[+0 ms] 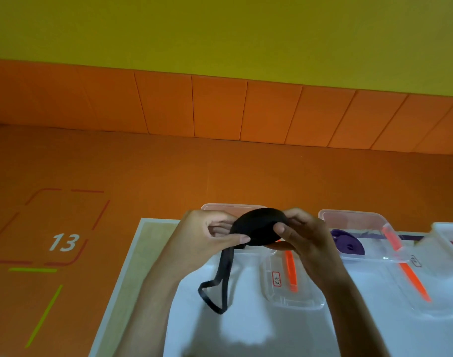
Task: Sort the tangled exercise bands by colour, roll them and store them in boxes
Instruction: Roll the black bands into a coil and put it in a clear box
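Observation:
A black exercise band (258, 229) is wound into a thick roll held above the white table (246, 325). My left hand (210, 235) pinches the roll's left side with thumb and fingers. My right hand (302, 235) grips its right side. The band's loose tail (215, 292) hangs down in a loop onto the table. Behind the roll stands a clear plastic box (230, 208), mostly hidden by my hands. A second clear box (359, 235) to the right holds a rolled purple band (347, 243).
Two clear lids with orange clips lie on the table: one (289, 284) below my right hand, the other (426, 292) further right. A third box (449, 235) with something red sits at the right edge. Orange floor mats and a padded wall lie beyond.

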Motion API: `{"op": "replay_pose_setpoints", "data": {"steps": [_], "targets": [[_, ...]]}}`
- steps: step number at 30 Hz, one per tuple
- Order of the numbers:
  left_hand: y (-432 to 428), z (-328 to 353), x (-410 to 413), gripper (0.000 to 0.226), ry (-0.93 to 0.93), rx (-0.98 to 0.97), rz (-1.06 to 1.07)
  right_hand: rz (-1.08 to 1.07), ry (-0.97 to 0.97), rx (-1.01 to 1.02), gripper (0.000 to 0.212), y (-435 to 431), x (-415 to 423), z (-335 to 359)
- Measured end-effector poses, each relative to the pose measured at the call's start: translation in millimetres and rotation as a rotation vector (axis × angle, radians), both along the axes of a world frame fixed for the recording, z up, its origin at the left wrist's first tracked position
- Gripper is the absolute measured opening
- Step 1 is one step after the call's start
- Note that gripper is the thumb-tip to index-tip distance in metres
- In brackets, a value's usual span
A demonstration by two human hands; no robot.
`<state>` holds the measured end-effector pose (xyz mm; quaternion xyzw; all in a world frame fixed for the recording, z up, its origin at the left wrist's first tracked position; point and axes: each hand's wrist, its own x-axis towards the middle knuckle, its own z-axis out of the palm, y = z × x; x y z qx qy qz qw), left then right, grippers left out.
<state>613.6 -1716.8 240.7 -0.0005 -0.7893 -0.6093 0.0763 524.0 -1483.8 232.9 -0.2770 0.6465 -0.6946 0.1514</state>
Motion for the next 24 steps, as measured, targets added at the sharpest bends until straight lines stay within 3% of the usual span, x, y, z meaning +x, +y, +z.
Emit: {"op": "replay_pose_setpoints", "data": {"steps": [5,11,13,17,22,24], "targets": [[-1.2,-2.4,-0.6,0.018,-0.042,-0.127,0.009,-0.007,0.325,0.351,0.025,-0.6,-3.2,13.6],[4.1,0.1,-0.2,0.024,-0.012,0.119,-0.041,-0.023,0.033,-0.015,0.015,4.1,-2.6,4.5],[0.6,0.1,0.3,0.022,-0.006,0.063,-0.035,0.032,0.005,0.004,0.016,5.8,-2.6,0.3],[-0.9,0.4,2.6,0.019,-0.019,-0.086,-0.025,0.063,0.173,0.325,0.024,6.1,-5.4,3.0],[6.3,0.9,0.3,0.024,0.011,-0.013,-0.037,0.000,0.009,0.085,0.019,3.6,-1.8,2.8],[4.2,0.9,1.6,0.024,0.023,0.021,-0.020,-0.010,-0.067,0.004,0.033,1.3,1.2,1.2]]}}
